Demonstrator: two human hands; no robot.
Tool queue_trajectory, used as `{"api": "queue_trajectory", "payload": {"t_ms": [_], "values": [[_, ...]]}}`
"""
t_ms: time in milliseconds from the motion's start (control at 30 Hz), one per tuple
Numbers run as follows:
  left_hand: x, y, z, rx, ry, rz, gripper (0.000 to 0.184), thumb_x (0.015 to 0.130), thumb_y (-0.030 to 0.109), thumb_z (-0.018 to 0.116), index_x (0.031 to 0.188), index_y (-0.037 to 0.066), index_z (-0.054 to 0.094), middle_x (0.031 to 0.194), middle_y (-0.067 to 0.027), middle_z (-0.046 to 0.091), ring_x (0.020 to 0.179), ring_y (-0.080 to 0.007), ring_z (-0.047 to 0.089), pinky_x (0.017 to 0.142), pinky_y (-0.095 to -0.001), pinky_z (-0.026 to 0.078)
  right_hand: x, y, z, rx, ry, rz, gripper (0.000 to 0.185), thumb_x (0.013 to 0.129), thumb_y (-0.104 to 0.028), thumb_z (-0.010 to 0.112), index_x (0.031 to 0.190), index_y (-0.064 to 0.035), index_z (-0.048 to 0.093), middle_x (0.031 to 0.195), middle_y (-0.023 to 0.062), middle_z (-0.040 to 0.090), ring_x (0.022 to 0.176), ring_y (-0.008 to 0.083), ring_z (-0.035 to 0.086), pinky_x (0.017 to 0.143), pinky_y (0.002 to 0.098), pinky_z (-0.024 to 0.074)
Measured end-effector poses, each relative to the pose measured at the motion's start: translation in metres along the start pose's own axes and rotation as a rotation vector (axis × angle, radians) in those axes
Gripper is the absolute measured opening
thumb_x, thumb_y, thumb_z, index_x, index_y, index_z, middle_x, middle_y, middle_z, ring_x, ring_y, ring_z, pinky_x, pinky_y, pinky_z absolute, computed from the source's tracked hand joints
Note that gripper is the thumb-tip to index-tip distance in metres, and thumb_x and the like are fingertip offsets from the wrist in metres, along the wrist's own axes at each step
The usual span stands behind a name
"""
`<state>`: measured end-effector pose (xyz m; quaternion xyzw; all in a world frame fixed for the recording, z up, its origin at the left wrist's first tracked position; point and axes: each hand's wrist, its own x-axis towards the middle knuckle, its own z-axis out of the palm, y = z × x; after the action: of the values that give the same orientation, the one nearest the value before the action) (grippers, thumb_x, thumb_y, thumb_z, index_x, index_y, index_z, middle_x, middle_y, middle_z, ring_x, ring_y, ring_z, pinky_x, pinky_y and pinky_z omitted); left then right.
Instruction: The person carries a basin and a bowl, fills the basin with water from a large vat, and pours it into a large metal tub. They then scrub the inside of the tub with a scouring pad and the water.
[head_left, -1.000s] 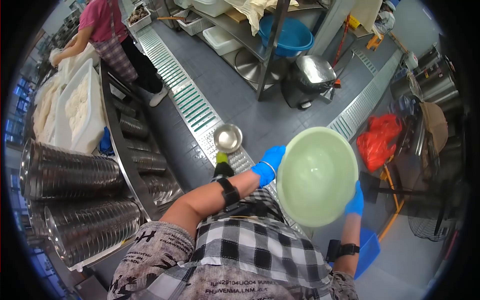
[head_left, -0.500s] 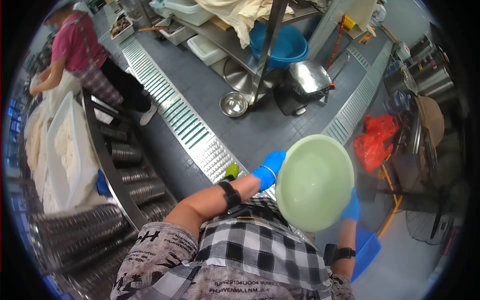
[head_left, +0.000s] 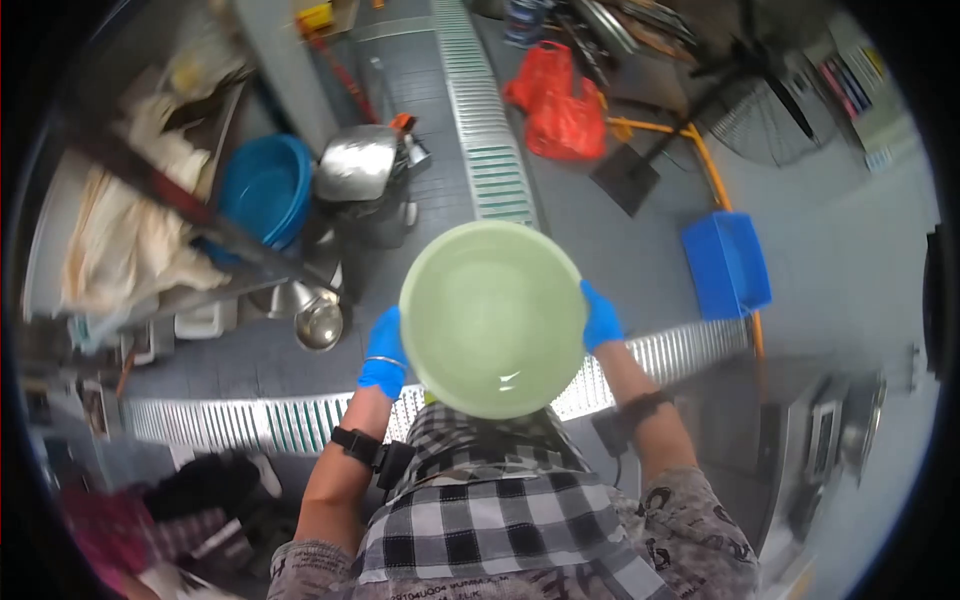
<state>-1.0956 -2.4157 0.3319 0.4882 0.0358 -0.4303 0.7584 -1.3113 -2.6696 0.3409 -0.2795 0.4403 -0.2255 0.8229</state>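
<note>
Since the earlier frame, our view has swung round to the right: the red bag (head_left: pixel 563 110) has gone from the right side to the upper middle, the shelf's blue basin (head_left: pixel 262 190) has shifted to the left, and the pale green basin (head_left: pixel 495 310) we carry now sits squarely ahead of us. We hold it in front of our body, above the floor (head_left: pixel 300 375), with its open mouth facing up towards us. Our left hand (head_left: pixel 386 350), gloved in blue, has its fingers clamped on the left side of the rim; our right hand (head_left: pixel 601 320), gloved the same, has its fingers clamped on the right side. A glint shows low on the inner surface, but we cannot tell whether any liquid is in it. A drain grating (head_left: pixel 490 165) runs up beyond the far rim. Off to our left, a steel bowl (head_left: pixel 320 324) lies near the shelf, and a silver-lidded bin (head_left: pixel 357 165) stands beside the blue basin. To our right, a blue box (head_left: pixel 730 262) is well apart from our hand.
</note>
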Motion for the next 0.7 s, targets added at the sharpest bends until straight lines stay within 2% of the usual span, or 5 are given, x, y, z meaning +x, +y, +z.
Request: {"api": "queue_trajectory", "payload": {"t_ms": [267,333,467,567,700], "values": [[0.073,-0.027,0.006,0.058,0.015,-0.139,0.025,0.08,0.017,0.042,0.094,0.0,0.052,0.09,-0.0089,0.056,0.082,-0.0198,0.053,0.073,-0.0312,0.044,0.041,0.007,-0.053,0.121,0.071,-0.026,0.033,0.081,-0.027,0.047,0.098,0.0005,0.051,0.09,0.0108,0.056,0.079,0.0207,0.054,0.07,0.0319,0.0445],[0.09,-0.036,0.021,0.121,-0.073,-0.186,0.025,0.08,0.021,0.042,0.091,0.002,0.054,0.086,-0.0069,0.056,0.079,-0.0171,0.052,0.073,-0.0293,0.042,0.047,0.003,-0.07,-0.157,0.21,-0.186,0.038,0.081,-0.032,0.046,0.092,0.003,0.054,0.081,0.012,0.058,0.068,0.0208,0.056,0.061,0.0321,0.046],[0.121,-0.055,0.062,0.225,-0.177,-0.204,0.024,0.079,0.019,0.042,0.089,0.002,0.054,0.086,-0.0079,0.056,0.08,-0.0177,0.053,0.072,-0.029,0.043,0.043,-0.025,-0.09,0.198,0.293,-0.124,0.042,0.081,-0.034,0.044,0.092,0.0048,0.053,0.081,0.0132,0.058,0.07,0.02,0.055,0.063,0.0328,0.0446],[0.142,-0.057,0.106,0.227,-0.173,-0.354,0.025,0.079,0.021,0.043,0.091,0.002,0.054,0.091,-0.0097,0.056,0.081,-0.0209,0.054,0.073,-0.0323,0.044,0.097,-0.002,-0.154,-0.413,0.491,-0.409,0.043,0.079,-0.036,0.046,0.09,0.0047,0.054,0.082,0.0136,0.058,0.071,0.0197,0.053,0.066,0.0348,0.0418],[0.197,-0.079,0.146,0.269,-0.193,-0.42,0.026,0.079,0.022,0.042,0.092,0.003,0.053,0.09,-0.0094,0.057,0.079,-0.0212,0.054,0.074,-0.0328,0.044,0.084,-0.049,-0.149,0.061,0.601,-0.21,0.043,0.079,-0.037,0.046,0.088,0.0043,0.054,0.082,0.0127,0.058,0.07,0.0195,0.053,0.064,0.0336,0.0425]]}}
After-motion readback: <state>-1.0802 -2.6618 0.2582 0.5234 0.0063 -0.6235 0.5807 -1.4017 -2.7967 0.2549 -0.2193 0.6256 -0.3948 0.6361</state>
